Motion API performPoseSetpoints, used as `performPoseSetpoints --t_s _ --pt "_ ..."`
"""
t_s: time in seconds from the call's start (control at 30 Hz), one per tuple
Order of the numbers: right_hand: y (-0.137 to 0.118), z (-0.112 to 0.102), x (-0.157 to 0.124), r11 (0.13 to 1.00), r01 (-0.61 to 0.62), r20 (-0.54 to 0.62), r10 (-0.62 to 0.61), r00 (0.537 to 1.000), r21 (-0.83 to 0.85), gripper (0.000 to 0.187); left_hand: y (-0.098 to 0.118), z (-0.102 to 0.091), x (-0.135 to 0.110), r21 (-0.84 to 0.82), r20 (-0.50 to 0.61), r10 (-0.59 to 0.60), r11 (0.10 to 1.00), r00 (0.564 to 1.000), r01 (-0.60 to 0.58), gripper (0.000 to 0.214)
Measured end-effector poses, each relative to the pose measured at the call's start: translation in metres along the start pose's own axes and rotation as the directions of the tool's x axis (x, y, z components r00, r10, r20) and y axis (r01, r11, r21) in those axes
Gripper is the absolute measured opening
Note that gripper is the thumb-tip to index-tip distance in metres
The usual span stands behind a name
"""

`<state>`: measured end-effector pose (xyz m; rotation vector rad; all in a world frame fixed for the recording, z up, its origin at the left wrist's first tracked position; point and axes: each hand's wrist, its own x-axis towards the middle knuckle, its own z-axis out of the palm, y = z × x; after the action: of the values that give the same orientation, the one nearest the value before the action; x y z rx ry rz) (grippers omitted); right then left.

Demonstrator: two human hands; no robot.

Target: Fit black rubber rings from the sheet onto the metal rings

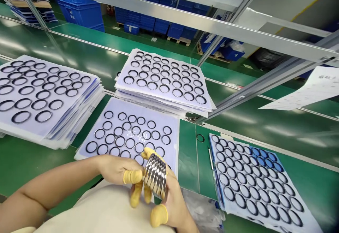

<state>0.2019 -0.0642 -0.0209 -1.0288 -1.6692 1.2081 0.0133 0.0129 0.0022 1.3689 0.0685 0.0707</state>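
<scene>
A stack of several shiny metal rings (155, 174) is held in front of my body, tilted, with the rings side by side. My right hand (173, 190) wraps round the stack from the right, its thumb in a yellow finger cot (159, 215). My left hand (119, 171) presses its fingertips, also in yellow cots, against the left end of the stack; how many rings it grips I cannot tell. Just beyond my hands lies a pale sheet (102, 125) with dark-edged rings (130, 143) spread over it, partly hidden by my hands.
Sheets with rings are piled at left (57, 134) and at the back (166, 100). Another ring-covered sheet (304, 222) lies at right. One loose ring (200, 138) and a white pen-like stick (210, 159) are beside it. Metal frame bars (169, 10) cross above the green table (186, 155).
</scene>
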Motion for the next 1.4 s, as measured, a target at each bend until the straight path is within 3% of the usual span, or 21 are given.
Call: performPoseSetpoints --t_s 0.1,0.23,0.33,0.43,0.53,0.67,0.8,0.9,1.03,1.13,1.23,1.4 --pt "-0.001 0.001 0.002 1.0 0.016 0.015 -0.016 1.0 0.021 0.107 -0.01 0.008 0.003 -0.188 -0.187 0.013 0.981 0.982 -0.049 0.08" --pt "-0.001 0.004 0.004 0.998 0.054 0.004 -0.054 0.999 0.038 0.11 -0.02 0.013 0.007 -0.439 -0.418 -0.195 0.899 0.887 -0.009 0.045" --pt "-0.001 0.008 0.003 0.996 0.081 -0.043 -0.079 0.996 0.032 0.109 -0.019 0.012 0.01 -0.5 -0.472 -0.298 0.866 0.83 0.026 0.027" --pt "-0.003 0.009 0.002 0.996 0.087 -0.066 -0.087 0.994 -0.004 0.108 -0.017 0.009 0.012 -0.504 -0.494 -0.287 0.864 0.821 -0.001 0.026" --pt "-0.005 0.009 -0.001 0.999 0.048 -0.075 -0.047 0.996 0.014 0.103 -0.02 0.008 0.013 -0.441 -0.535 -0.213 0.896 0.818 -0.055 0.031" --pt "-0.003 0.01 -0.008 0.995 -0.051 -0.045 0.055 0.997 0.086 0.105 -0.021 0.007 0.012 -0.246 -0.586 -0.019 0.957 0.81 -0.156 0.034" --pt "0.0 0.011 -0.013 0.951 -0.106 0.028 0.102 0.994 0.29 0.1 -0.012 0.007 0.012 0.069 -0.602 0.218 0.973 0.769 -0.222 0.033" --pt "-0.001 0.009 -0.011 0.889 -0.141 0.074 0.121 0.99 0.436 0.095 -0.006 0.008 0.011 0.245 -0.583 0.319 0.946 0.747 -0.213 0.03" --pt "-0.003 0.002 -0.005 0.894 -0.105 0.057 0.089 0.994 0.436 0.058 -0.001 0.009 0.01 0.342 -0.555 0.419 0.903 0.719 -0.262 0.028" --pt "-0.002 0.001 -0.002 0.89 -0.114 -0.025 0.139 0.99 0.441 0.053 0.001 0.007 0.007 0.351 -0.567 0.432 0.897 0.701 -0.269 0.03" --pt "0.001 0.002 0.0 0.869 -0.125 -0.117 0.203 0.972 0.478 0.05 0.003 0.004 0.004 0.354 -0.623 0.367 0.92 0.691 -0.169 0.029" --pt "0.004 0.003 0.002 0.848 -0.115 -0.125 0.209 0.97 0.518 0.034 0.005 -0.001 0.003 0.278 -0.663 0.235 0.959 0.711 -0.058 0.024"
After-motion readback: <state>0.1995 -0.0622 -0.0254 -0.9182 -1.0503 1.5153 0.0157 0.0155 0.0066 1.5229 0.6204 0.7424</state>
